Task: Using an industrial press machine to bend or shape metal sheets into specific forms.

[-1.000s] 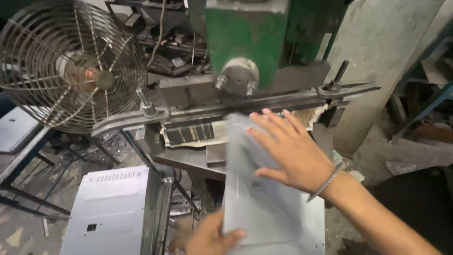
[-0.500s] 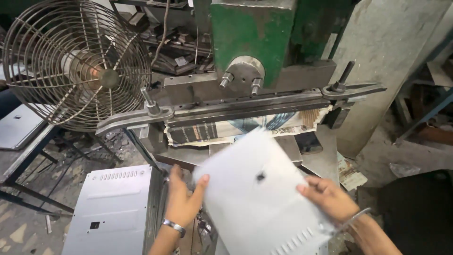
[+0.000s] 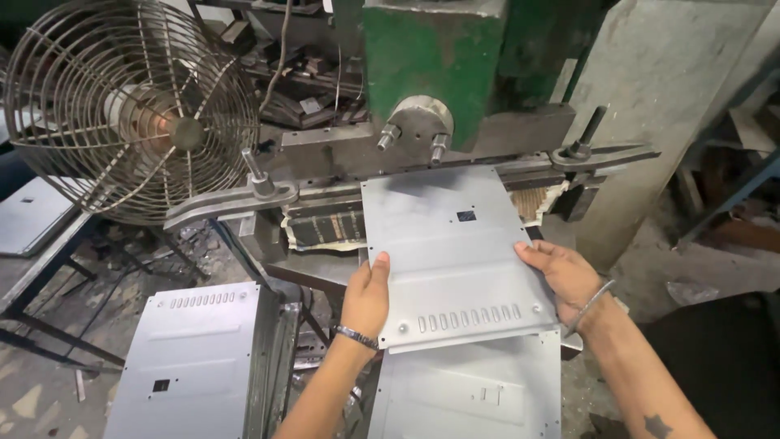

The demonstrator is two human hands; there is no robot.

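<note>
Grey metal panel (image 3: 455,260) in both hands' grasping fingers, left (image 3: 367,294), right (image 3: 562,276)

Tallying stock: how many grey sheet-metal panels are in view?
3, maybe more hidden: one panel held by the left hand and right hand at the press, one below, one lower left.
</note>
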